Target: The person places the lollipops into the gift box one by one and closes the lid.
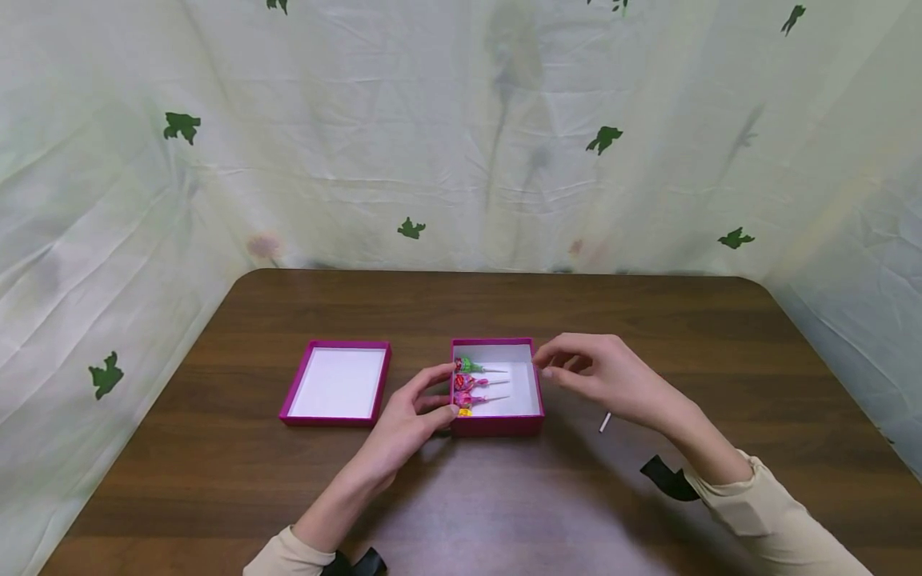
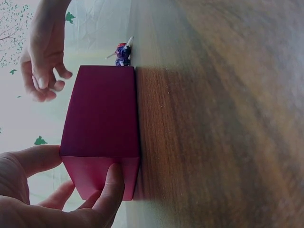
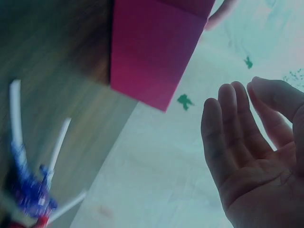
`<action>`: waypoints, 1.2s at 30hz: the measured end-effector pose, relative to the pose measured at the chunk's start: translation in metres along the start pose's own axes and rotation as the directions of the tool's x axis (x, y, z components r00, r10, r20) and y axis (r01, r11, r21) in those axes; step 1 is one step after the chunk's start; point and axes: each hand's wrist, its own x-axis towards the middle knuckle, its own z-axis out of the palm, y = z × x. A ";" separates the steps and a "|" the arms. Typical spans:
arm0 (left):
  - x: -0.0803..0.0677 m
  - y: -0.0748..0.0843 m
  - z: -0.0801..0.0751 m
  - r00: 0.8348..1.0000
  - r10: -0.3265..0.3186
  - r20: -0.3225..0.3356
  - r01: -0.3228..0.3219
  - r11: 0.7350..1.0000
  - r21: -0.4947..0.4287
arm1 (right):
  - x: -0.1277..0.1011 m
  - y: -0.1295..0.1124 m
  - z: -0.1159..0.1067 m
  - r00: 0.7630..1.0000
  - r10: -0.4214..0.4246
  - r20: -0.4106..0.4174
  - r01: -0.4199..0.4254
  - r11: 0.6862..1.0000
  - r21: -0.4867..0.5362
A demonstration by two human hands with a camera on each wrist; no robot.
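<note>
A magenta box (image 1: pixel 497 428) with a white inside stands open on the table. Along its left half lie several wrapped lollipops, among them a green lollipop (image 1: pixel 468 366), a pink-and-red lollipop (image 1: pixel 468 382) and a yellow lollipop (image 1: pixel 464 413), sticks to the right. My left hand (image 1: pixel 403 420) rests against the box's left wall, thumb at the near rim corner, fingers pressing the outer side. My right hand (image 1: pixel 608 376) hovers by the right rim, holding nothing, its fingers loosely bent. Purple-wrapped lollipops (image 3: pixel 35 194) lie on the table beneath it; in the head view it mostly hides them.
To the left of the box lies its magenta lid (image 1: pixel 334 384), white inside facing up. Everything sits on a brown wooden table (image 1: pixel 216 448). A pale curtain (image 1: pixel 446 144) with green leaf shapes hangs behind and at both sides.
</note>
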 end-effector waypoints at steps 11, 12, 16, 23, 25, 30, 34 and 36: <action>0.000 -0.001 0.000 1.000 -0.007 -0.001 0.007 1.000 -0.008 | -0.023 0.019 -0.025 0.998 0.050 -0.041 -0.053 0.996 -0.067; 0.000 -0.001 -0.001 1.000 -0.008 -0.002 0.008 1.000 -0.008 | -0.025 0.022 -0.026 0.998 0.053 -0.045 -0.056 0.996 -0.072; 0.000 0.000 -0.001 1.000 -0.011 0.001 0.011 1.000 -0.007 | -0.034 0.030 -0.031 0.995 0.073 -0.068 -0.079 0.993 -0.090; 0.000 0.001 0.000 1.000 -0.001 0.002 0.001 1.000 -0.009 | -0.053 0.039 -0.033 0.981 0.167 -0.097 -0.178 0.976 -0.125; 0.000 0.000 0.000 1.000 0.001 0.002 -0.001 1.000 -0.010 | -0.057 0.041 -0.032 0.977 0.187 -0.099 -0.199 0.971 -0.135; 0.000 0.000 0.000 1.000 0.004 0.011 -0.004 1.000 -0.025 | -0.068 0.051 -0.027 0.968 0.225 -0.112 -0.242 0.954 -0.178; 0.000 -0.001 0.000 1.000 0.007 0.014 -0.006 1.000 -0.025 | -0.072 0.059 -0.023 0.959 0.255 -0.127 -0.275 0.944 -0.182; 0.000 -0.001 0.000 1.000 0.007 0.013 -0.007 1.000 -0.023 | -0.073 0.063 -0.021 0.955 0.260 -0.141 -0.282 0.944 -0.171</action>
